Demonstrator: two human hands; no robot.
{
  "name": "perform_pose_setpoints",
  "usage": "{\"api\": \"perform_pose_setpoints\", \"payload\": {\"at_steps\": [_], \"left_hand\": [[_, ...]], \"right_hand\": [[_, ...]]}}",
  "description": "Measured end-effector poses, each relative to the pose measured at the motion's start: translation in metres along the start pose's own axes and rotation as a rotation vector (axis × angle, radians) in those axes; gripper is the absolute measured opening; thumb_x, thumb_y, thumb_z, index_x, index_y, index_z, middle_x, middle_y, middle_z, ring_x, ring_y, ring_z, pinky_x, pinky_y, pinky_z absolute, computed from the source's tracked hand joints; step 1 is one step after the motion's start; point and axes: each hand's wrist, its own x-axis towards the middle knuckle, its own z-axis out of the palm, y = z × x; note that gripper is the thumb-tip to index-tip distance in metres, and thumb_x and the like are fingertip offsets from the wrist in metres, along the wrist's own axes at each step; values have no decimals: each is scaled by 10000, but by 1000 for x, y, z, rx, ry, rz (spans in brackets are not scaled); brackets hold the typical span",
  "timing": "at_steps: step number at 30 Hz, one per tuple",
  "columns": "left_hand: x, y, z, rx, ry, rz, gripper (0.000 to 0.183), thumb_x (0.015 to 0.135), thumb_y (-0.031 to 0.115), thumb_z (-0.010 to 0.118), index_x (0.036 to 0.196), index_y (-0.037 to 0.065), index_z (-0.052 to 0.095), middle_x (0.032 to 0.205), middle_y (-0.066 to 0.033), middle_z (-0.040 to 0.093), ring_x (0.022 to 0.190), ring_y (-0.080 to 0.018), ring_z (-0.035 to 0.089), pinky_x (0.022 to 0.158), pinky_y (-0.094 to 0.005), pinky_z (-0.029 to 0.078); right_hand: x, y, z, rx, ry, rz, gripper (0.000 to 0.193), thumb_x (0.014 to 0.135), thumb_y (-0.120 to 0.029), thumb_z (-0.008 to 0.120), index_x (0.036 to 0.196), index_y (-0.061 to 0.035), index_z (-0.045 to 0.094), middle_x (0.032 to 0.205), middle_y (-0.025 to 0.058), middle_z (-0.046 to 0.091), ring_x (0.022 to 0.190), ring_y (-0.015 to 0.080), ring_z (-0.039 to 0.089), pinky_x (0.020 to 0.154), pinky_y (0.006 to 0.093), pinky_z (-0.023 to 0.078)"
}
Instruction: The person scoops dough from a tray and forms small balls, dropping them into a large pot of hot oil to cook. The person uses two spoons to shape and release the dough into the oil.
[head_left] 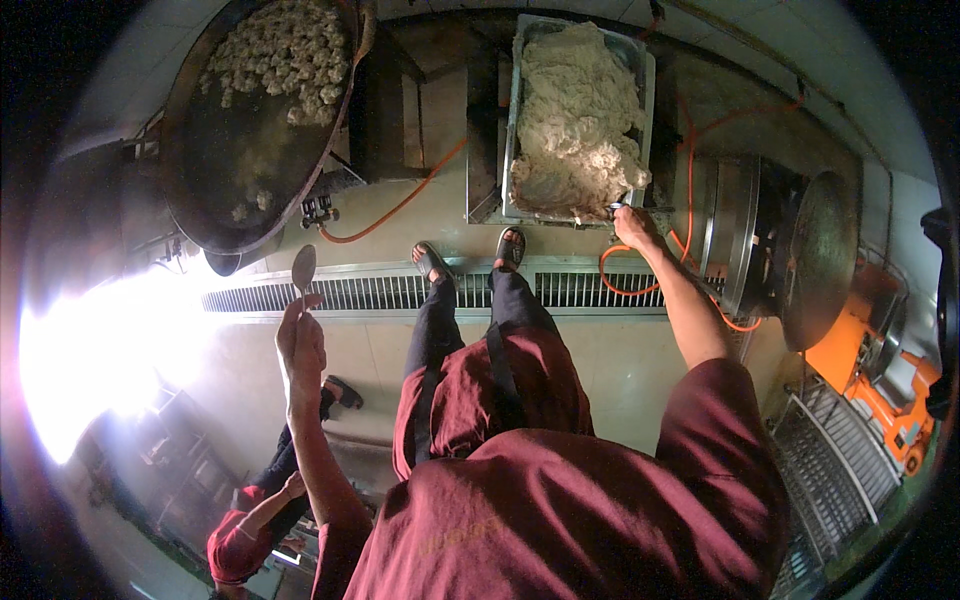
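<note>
My left hand (302,345), closed round the handle of a metal spoon (304,268), holds it bowl up, near the lower rim of a large dark wok (190,150). Pale lumpy balls (285,55) crowd the far side of the liquid in the wok, and a few lie nearer. My right hand (637,228) is closed at the near right corner of a metal tray (510,120). Pale, sticky paste (575,95) is heaped in this tray. A small shiny bit shows at the fingers; whether it is a tool or the tray's rim, I cannot tell.
Orange hoses (395,213) run along the floor by the stoves. A floor grating (370,292) passes under my feet. At right stand another dark wok (818,260) and an orange machine (895,400). A person in red (240,545) is behind at lower left.
</note>
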Motion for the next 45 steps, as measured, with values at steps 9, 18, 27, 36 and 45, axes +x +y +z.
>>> {"api": "perform_pose_setpoints", "payload": {"at_steps": [9,18,27,36,45], "left_hand": [[8,-15,5,-152,-61,139,296,1077,220,461,1237,61,654,644,116,353,487,12,267,418,-198,207],[14,11,23,-44,-43,-98,298,1078,238,463,1227,69,657,611,124,333,469,11,264,408,-208,206],[25,19,22,-25,-150,-6,294,1090,240,463,1254,95,660,608,109,316,478,2,239,415,-209,184],[32,35,36,74,-178,0,309,1085,230,457,1264,86,664,593,95,362,459,-6,289,409,-218,215],[34,40,36,-102,-304,-2,313,1041,163,464,1224,35,683,634,104,358,532,-13,334,498,-212,259]], "right_hand": [[-48,-75,-16,144,87,-188,252,986,-156,590,1165,-32,717,1105,226,738,1031,387,711,920,478,568],[-75,-96,-9,219,273,-129,320,1010,-206,566,1267,-60,686,1072,220,750,972,404,720,834,487,575],[-84,-105,10,378,343,8,322,1002,-266,600,1228,-51,676,1074,244,737,1011,433,706,873,524,566],[-87,-114,31,384,483,-16,260,982,-280,630,1094,-45,635,922,232,718,841,441,698,741,549,550],[-141,-198,-9,880,275,38,326,1095,-239,497,1345,-138,680,638,34,539,458,128,548,436,331,462]]}}
